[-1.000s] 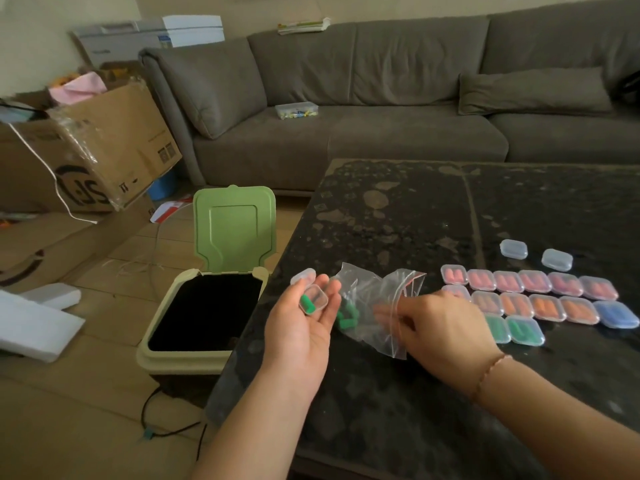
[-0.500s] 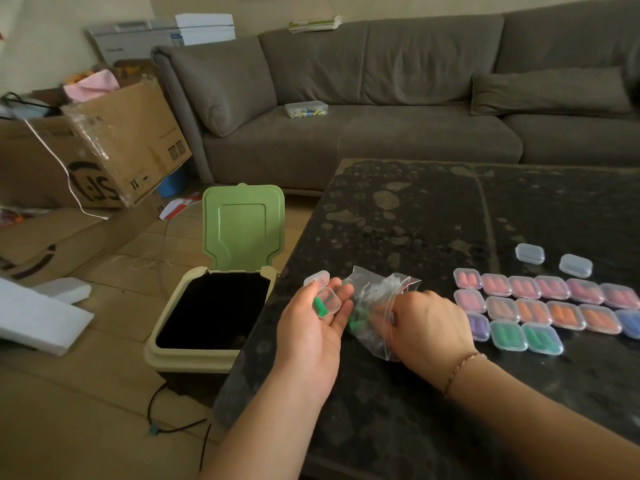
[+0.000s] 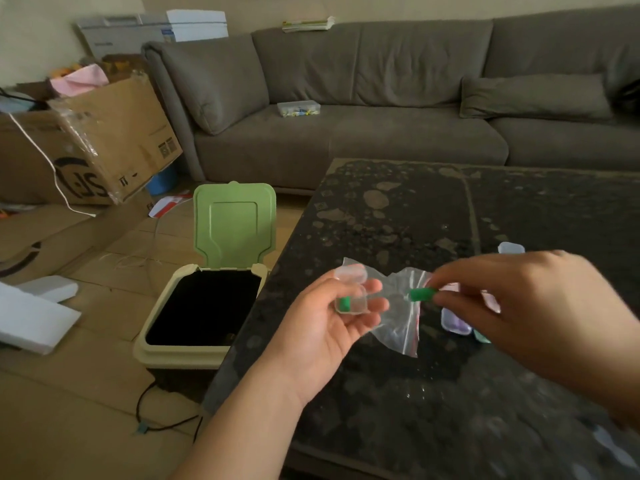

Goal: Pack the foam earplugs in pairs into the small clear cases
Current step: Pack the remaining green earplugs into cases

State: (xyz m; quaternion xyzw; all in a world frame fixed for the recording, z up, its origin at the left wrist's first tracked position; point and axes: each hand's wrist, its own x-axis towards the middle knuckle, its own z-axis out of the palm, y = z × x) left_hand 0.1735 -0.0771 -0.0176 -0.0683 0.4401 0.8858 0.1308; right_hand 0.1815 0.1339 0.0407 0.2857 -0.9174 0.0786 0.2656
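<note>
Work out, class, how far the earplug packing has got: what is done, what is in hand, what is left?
Done: one green foam earplug sits in the small open clear case held in the left hand. In hand: the right hand pinches a second green foam earplug just beside that case. Left: drop it in and close the lid. The clear zip bag looks empty, though blur makes this uncertain.

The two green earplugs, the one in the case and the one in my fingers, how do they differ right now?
The earplug in the case already sits in the open clear case held by the left hand; the pinched earplug is held in the air by the right hand. The first shows only partly, through plastic, while the second lies sideways in plain view. Both are the same green foam.
</note>
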